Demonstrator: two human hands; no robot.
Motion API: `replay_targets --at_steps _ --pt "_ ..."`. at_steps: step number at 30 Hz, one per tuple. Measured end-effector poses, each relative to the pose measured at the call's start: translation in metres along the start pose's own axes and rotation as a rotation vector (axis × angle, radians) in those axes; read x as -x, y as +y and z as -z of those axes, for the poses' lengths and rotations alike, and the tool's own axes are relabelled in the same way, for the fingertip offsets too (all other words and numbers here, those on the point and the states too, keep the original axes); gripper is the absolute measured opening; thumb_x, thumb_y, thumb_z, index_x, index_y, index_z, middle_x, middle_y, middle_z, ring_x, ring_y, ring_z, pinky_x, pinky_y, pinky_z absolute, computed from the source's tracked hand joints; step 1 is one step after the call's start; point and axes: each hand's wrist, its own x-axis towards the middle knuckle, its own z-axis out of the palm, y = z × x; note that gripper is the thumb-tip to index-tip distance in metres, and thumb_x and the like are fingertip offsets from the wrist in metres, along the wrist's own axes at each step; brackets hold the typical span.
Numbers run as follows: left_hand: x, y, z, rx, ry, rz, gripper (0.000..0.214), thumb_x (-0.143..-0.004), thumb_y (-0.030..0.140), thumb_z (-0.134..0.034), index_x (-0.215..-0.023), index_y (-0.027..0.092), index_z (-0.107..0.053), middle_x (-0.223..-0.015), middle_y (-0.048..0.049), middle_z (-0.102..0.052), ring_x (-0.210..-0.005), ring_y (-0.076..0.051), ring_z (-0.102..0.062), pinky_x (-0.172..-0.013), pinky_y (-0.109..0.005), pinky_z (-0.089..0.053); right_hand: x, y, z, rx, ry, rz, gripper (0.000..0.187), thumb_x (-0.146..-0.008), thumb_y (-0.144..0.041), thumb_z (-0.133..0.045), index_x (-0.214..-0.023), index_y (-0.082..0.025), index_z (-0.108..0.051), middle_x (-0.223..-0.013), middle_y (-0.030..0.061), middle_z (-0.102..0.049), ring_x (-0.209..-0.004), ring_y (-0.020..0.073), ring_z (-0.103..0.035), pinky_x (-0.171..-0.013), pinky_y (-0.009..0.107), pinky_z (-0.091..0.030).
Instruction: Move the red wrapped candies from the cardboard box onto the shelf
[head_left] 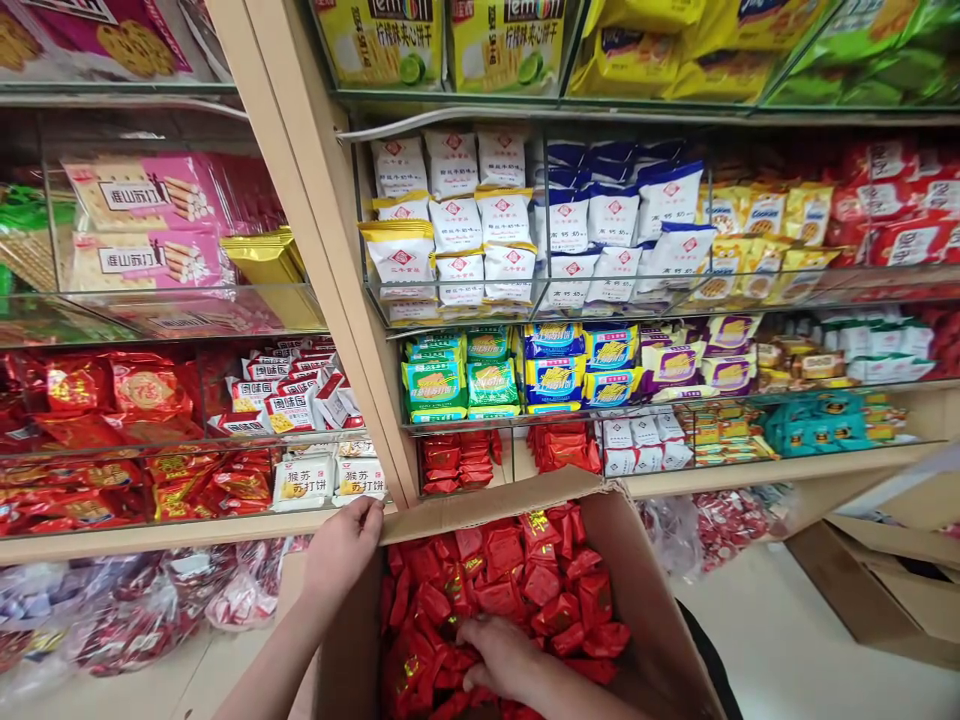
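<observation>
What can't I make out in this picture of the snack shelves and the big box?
All in the head view:
Right hand: its own back and the shiny red wrapped packets hide whether its grip holds one.
Bottom of the open brown cardboard box: covered by those packets; the lower picture edge cuts off its near side.
Brown flapped carton at right: cut off by the right edge.
Clear plastic bags at lower left: contents' print too blurred.

Pale wooden shelving [330, 250], light floor [765, 620]
</observation>
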Motion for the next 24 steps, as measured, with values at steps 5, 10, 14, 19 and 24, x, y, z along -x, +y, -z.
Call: replay_targets --at_steps 5,10,14,19,24 --pt "0.0 -0.003 -0.004 -0.011 0.026 -0.009 0.036 -0.08 0.045 -0.025 -0.073 0.023 -0.053 -0.067 -0.0026 -0.061 -0.063 -0.018 -0.055 -0.054 -0.023 -0.034 0.001 -0.004 0.004 0.152 -0.044 0.133 0.032 -0.063 -0.027 -0.064 -0.095 -0.023 -0.061 -0.092 0.0037 -0.064 -0.088 0.0217 -0.055 -0.081 0.027 -0.036" --pt "-0.002 -0.003 -0.001 0.003 0.036 -0.011 0.035 -0.08 0.044 -0.026 -0.074 0.023 -0.054 -0.066 -0.0026 -0.062 -0.063 -0.019 -0.056 -0.055 -0.024 -0.037 0.002 0.003 0.018 0.066 0.02 0.078 0.013 -0.068 -0.022 -0.057 -0.079 -0.019 -0.064 -0.079 0.0035 -0.066 -0.078 0.0202 -0.057 -0.071 0.026 -0.038" --pt "0.007 -0.003 -0.002 0.205 0.216 -0.126 0.027 -0.08 0.038 -0.034 -0.084 0.022 -0.055 -0.082 -0.0039 -0.063 -0.077 -0.018 -0.057 -0.067 -0.027 -0.042 0.013 0.003 0.041 -0.185 0.097 0.013 0.016 -0.075 -0.025 -0.049 -0.084 -0.017 -0.06 -0.079 0.0031 -0.064 -0.071 0.0158 -0.057 -0.061 0.023 -0.04" --pt "0.062 0.021 -0.029 0.55 0.229 -0.398 0.027 -0.078 0.029 -0.042 -0.103 0.02 -0.049 -0.097 -0.0059 -0.056 -0.094 -0.017 -0.051 -0.084 -0.03 -0.039 0.049 -0.028 0.071 -1.137 0.178 -0.006 0.023 -0.072 -0.035 -0.057 -0.088 -0.018 -0.057 -0.082 0.0021 -0.062 -0.071 0.013 -0.056 -0.06 0.022 -0.041" --pt "0.103 0.058 -0.062 0.908 -0.04 -0.107 0.026 -0.079 0.039 -0.04 -0.086 0.018 -0.053 -0.081 -0.0025 -0.058 -0.076 -0.015 -0.055 -0.068 -0.024 -0.045 0.072 -0.058 0.076 -1.31 0.188 0.021 0.023 -0.069 -0.033 -0.061 -0.086 -0.018 -0.058 -0.078 0.0018 -0.059 -0.071 0.0131 -0.054 -0.063 0.024 -0.042"
